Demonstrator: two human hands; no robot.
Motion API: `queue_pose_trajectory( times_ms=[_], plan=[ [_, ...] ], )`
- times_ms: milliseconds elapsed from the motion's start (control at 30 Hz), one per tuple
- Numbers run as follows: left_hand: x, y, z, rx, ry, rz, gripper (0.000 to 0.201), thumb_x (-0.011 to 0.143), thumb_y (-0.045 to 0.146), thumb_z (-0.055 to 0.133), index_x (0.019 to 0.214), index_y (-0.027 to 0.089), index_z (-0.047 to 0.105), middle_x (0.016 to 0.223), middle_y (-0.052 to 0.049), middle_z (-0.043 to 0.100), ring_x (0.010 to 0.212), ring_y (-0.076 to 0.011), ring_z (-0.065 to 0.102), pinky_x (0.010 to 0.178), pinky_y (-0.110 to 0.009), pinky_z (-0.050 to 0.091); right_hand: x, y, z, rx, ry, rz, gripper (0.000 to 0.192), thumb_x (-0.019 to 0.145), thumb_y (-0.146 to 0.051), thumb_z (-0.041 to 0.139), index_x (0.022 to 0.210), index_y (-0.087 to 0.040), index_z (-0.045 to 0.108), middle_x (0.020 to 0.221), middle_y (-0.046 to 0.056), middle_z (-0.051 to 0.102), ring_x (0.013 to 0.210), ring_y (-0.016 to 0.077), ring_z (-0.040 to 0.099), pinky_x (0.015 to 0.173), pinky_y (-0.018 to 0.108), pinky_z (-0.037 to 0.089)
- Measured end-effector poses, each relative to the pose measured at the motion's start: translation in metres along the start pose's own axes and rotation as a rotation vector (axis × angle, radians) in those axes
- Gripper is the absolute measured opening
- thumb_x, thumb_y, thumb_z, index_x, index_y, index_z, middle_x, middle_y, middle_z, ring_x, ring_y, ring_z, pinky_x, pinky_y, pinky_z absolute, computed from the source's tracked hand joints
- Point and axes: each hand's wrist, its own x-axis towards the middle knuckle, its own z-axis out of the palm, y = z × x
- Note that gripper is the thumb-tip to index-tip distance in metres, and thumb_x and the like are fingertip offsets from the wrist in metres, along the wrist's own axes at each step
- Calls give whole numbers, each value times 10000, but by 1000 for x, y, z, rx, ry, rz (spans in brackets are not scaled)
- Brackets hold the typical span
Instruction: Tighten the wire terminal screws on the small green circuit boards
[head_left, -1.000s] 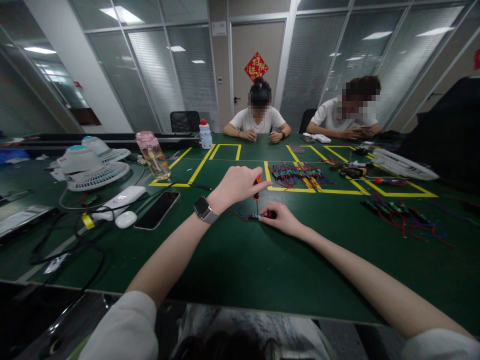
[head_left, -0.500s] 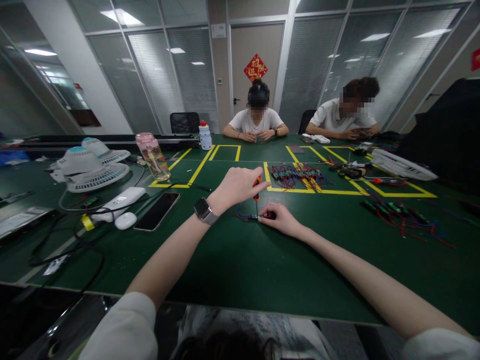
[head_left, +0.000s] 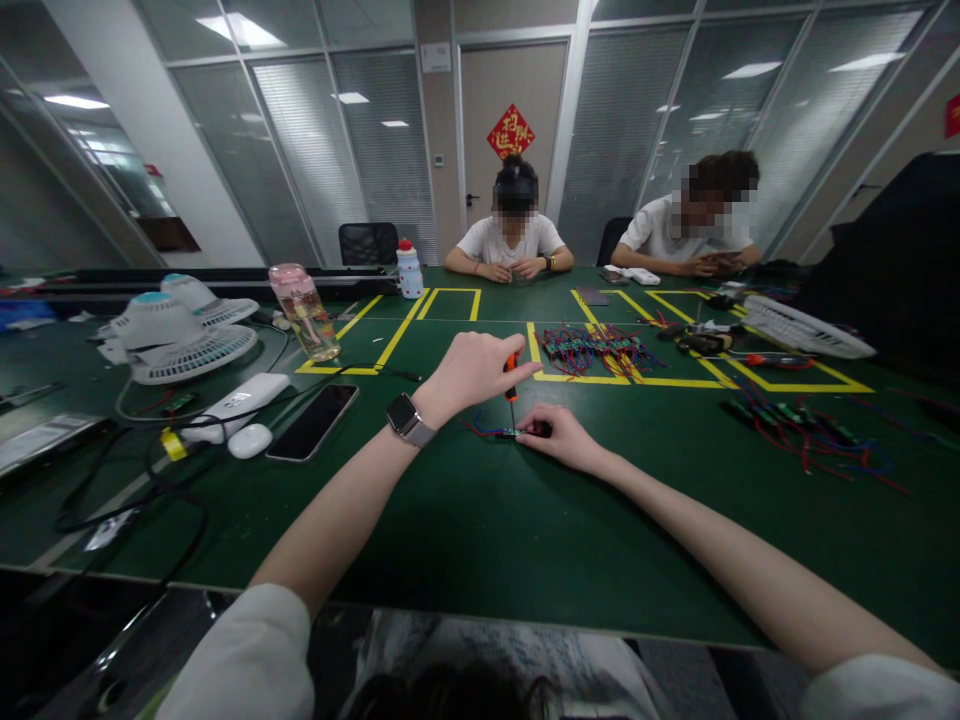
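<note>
red door sign [head_left: 511,131], characters unreadable

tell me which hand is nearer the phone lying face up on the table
Left. The left hand grips a screwdriver a short way right of the phone; the right hand pins a small wired part farther right.

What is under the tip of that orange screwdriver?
The screwdriver, gripped by the left hand, points down onto a small part with red and blue wires. The right hand pins it to the green table, covering its right end.
</note>
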Motion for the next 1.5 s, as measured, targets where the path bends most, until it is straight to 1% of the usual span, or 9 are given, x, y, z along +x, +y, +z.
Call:
queue_pose_trajectory(
  times_ms=[200,333,467,767,900,1000,1100,1300,1500],
  plan=[
    [-1,1,-4,-37,18,59,222,919,243,379,841,167,573,825,-37,659,690,-157,605,553,-265,312,0,-1,0,-14,1,-5,85,781,-239,690,820,-169,717,715,11,587,650,143,543,615,262,421],
    [0,2,-2,-12,13,21,247,953,351,393,962,170,561,729,-23,655,635,-167,610,528,-262,288,0,0,0,-3,-1,-3,96,782,-240,690,833,-164,719,718,10,581,641,139,539,611,260,420],
    [0,1,-1,17,-8,-1,410,940,527,385,894,168,578,661,-31,632,613,-182,607,517,-262,278,0,1,0,2,0,-2,99,780,-249,695,819,-160,712,731,15,591,653,141,545,621,262,425],
    [-1,6,-6,-46,11,62,211,922,254,378,902,158,565,935,-61,635,708,-149,605,556,-251,348,0,-1,-1,-6,-8,-4,91,786,-251,691,818,-168,709,731,16,598,663,147,556,628,264,433],
    [0,8,-4,-88,-9,25,248,938,366,430,1036,165,536,795,-36,667,680,-169,626,562,-245,360,0,0,-1,-3,-5,-8,85,782,-247,695,818,-171,708,737,19,601,669,150,557,633,268,439],
    [0,5,-4,-64,-35,10,345,929,482,429,934,170,575,721,-41,664,661,-189,629,564,-257,362,0,0,0,-8,-2,-3,86,781,-242,690,819,-168,709,731,18,597,651,145,548,620,265,433],
    [-1,2,-6,-55,-39,-1,304,939,397,393,866,172,583,762,-46,664,688,-188,626,571,-262,362,0,0,0,-17,-5,-3,83,779,-244,686,811,-171,709,723,13,590,648,143,542,613,261,427],
    [-1,4,-5,-58,-12,26,196,927,278,394,967,168,551,932,-48,651,732,-167,622,557,-255,356,0,1,0,4,-1,-2,105,784,-253,684,821,-159,712,741,22,596,664,147,549,620,265,431],
    [0,2,0,-47,2,-13,366,928,506,431,914,167,567,747,-41,654,676,-182,621,553,-254,340,0,0,0,16,-3,2,85,782,-240,688,814,-162,702,737,18,589,655,145,545,616,263,428]
  ],
)
